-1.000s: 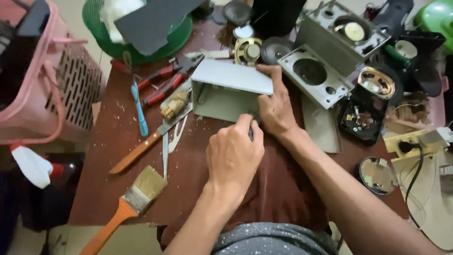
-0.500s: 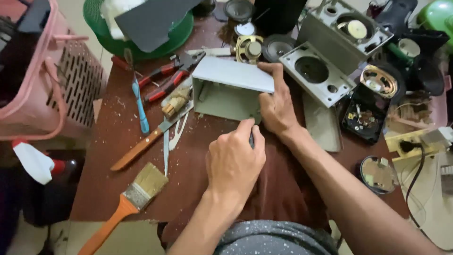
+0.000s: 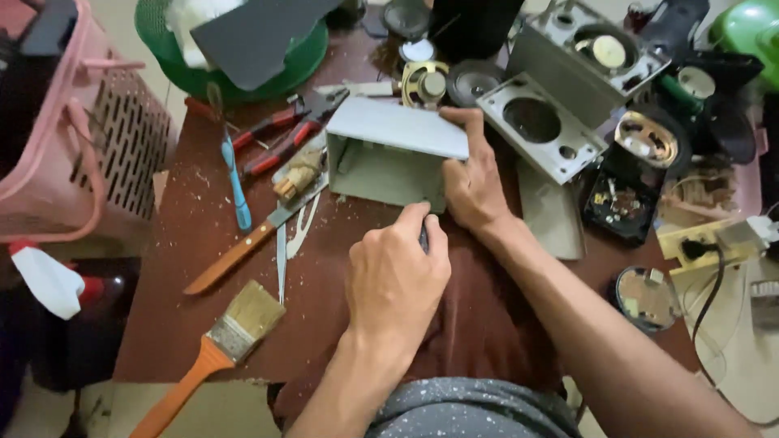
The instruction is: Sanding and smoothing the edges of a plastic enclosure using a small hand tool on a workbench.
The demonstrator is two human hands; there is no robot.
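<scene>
A grey open-sided box (image 3: 381, 166) lies on its side on the brown worktable (image 3: 203, 268). My right hand (image 3: 472, 182) grips the box's right end, fingers over its top panel and thumb below. My left hand (image 3: 398, 280) is curled just in front of the box's lower edge. It pinches a small dark tool (image 3: 423, 237) whose tip touches that edge; most of the tool is hidden in the fist.
Red-handled pliers (image 3: 280, 142), a blue toothbrush (image 3: 236, 182), a wooden-handled knife (image 3: 235, 255) and an orange-handled paintbrush (image 3: 219, 349) lie to the left. A pink basket (image 3: 81, 154) and a green basket (image 3: 243, 73) stand at the back left. Speaker parts and a grey panel with a round hole (image 3: 540, 126) crowd the right.
My left hand has crept slightly up towards the box's lower edge. My right hand keeps its grip and the box has barely moved.
</scene>
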